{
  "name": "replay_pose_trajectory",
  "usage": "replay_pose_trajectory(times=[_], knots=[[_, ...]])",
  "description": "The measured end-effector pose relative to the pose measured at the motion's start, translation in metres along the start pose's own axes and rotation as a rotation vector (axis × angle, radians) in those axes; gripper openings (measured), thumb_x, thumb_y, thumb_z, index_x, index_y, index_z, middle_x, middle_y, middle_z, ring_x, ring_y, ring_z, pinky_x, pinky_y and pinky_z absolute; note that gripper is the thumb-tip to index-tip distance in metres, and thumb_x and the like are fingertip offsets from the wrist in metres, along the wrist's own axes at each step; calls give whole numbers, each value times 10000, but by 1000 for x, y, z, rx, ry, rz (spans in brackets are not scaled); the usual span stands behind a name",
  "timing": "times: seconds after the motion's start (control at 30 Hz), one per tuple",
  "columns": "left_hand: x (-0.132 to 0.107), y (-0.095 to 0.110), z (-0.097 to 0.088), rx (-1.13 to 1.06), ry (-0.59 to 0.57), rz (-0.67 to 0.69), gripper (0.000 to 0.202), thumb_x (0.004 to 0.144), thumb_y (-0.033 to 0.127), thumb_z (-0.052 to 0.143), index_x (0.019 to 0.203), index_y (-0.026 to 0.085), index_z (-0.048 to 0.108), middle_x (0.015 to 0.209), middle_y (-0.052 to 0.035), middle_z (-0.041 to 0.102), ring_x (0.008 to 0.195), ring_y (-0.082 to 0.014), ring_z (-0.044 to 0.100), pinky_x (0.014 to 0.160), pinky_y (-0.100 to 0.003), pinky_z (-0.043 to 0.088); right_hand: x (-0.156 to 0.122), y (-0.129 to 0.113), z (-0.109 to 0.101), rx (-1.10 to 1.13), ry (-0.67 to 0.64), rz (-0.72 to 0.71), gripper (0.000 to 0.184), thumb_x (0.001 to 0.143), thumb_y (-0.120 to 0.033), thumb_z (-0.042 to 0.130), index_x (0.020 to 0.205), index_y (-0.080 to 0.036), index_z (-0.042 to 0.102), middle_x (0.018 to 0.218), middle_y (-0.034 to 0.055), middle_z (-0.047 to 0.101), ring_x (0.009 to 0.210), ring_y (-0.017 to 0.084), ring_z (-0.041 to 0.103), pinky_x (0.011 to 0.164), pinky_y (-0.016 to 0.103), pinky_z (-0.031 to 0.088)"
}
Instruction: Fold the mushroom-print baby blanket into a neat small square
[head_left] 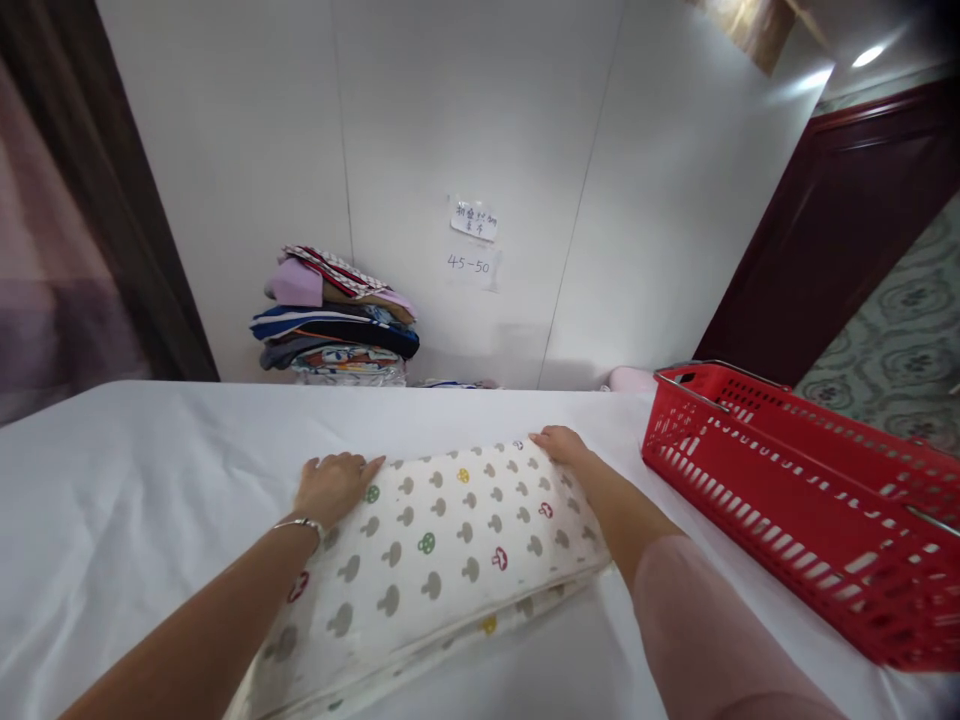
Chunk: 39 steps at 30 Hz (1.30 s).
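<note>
A white cloth printed with grey, red, green and yellow mushrooms (450, 530) lies folded in layers on the white-covered table (180, 500). Its left end slants toward me, and the layered near edge shows. At the far left corner, my left hand (337, 487) is closed on the cloth, thumb along the far edge. A thin bracelet (300, 523) circles that wrist. My right hand (561, 445) grips the far right corner, its fingers bent over the edge and partly hidden. The right forearm, in a pink sleeve (697, 620), crosses the cloth's right end.
A red perforated basket (795, 500) with metal handles stands at the table's right side. Behind the far edge, a stack of folded fabrics (337, 310) rests against the grey wall panel. Paper notes (473, 220) are stuck there. A dark curtain (97, 180) hangs at left.
</note>
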<state>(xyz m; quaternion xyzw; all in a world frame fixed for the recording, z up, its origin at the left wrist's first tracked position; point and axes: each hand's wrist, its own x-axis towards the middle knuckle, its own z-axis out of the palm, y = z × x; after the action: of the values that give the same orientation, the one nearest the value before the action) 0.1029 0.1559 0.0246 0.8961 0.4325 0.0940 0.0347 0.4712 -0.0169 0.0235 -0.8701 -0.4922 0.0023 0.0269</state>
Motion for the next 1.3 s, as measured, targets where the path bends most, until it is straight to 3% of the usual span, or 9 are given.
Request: replay_pose_trajectory(times=[0.13, 0.27, 0.43, 0.57, 0.67, 0.8, 0.93, 1.07, 1.3], knots=[[3, -3, 2, 64, -44, -15, 600, 878, 536, 173, 805, 142, 619, 874, -128, 669, 867, -246, 604, 767, -354, 378, 2, 2, 11, -79, 63, 105, 567, 933, -482, 202, 1023, -146, 650, 1016, 155, 654, 979, 243, 571, 815, 327, 364], [2, -2, 6, 95, -20, -34, 577, 880, 525, 185, 828, 147, 618, 901, -124, 664, 885, -245, 596, 769, -356, 380, 2, -2, 19, -124, 106, 128, 478, 938, -406, 268, 984, -130, 655, 988, 162, 653, 973, 246, 563, 836, 347, 345], [-3, 5, 7, 143, 159, -21, 406, 865, 364, 311, 1062, 154, 598, 1145, -134, 600, 1101, -274, 496, 926, -438, 329, -7, -12, 10, -128, 177, 93, 409, 932, -340, 300, 1083, -115, 606, 1146, 187, 584, 1124, 274, 461, 936, 405, 268], [-19, 16, 12, 126, 282, 111, 474, 866, 363, 341, 1268, 149, 473, 1392, -121, 405, 1312, -267, 288, 1066, -475, 164, -23, -33, 14, -80, 202, -65, 457, 935, -379, 262, 1312, -176, 422, 1422, 102, 355, 1319, 220, 232, 1036, 374, 140], [-32, 18, 22, 69, 171, 97, 574, 857, 488, 326, 1315, 159, 430, 1426, -105, 359, 1341, -275, 238, 1079, -484, 146, -36, -46, 27, 27, 93, -174, 546, 923, -464, 239, 1389, -188, 307, 1476, 72, 255, 1356, 212, 149, 1058, 380, 88], [-38, 15, 32, 24, 5, -9, 636, 845, 533, 288, 1361, 170, 366, 1452, -73, 316, 1348, -264, 224, 1073, -494, 160, -42, -53, 30, 109, -50, -123, 584, 912, -492, 234, 1411, -189, 265, 1489, 59, 220, 1364, 205, 137, 1072, 384, 65], [-36, 12, 34, 13, -1, -9, 642, 844, 538, 276, 1367, 175, 358, 1463, -71, 293, 1358, -260, 194, 1078, -492, 136, -48, -63, 21, 133, -83, -72, 605, 902, -507, 253, 1416, -187, 247, 1499, 82, 175, 1370, 225, 115, 1069, 412, 88], [-35, 12, 33, -9, -5, -6, 665, 841, 570, 256, 1366, 175, 359, 1465, -79, 287, 1358, -257, 195, 1086, -489, 111, -67, -81, 28, 152, -44, -177, 617, 904, -544, 218, 1431, -222, 194, 1516, 60, 94, 1383, 210, 33, 1071, 434, 53], [-47, 14, 22, -36, 21, -47, 641, 852, 529, 283, 1361, 145, 357, 1484, -102, 229, 1370, -266, 151, 1084, -485, 139, -83, -88, 25, 116, -102, -193, 570, 912, -511, 235, 1407, -230, 266, 1510, 46, 135, 1379, 201, 76, 1074, 420, 76]])
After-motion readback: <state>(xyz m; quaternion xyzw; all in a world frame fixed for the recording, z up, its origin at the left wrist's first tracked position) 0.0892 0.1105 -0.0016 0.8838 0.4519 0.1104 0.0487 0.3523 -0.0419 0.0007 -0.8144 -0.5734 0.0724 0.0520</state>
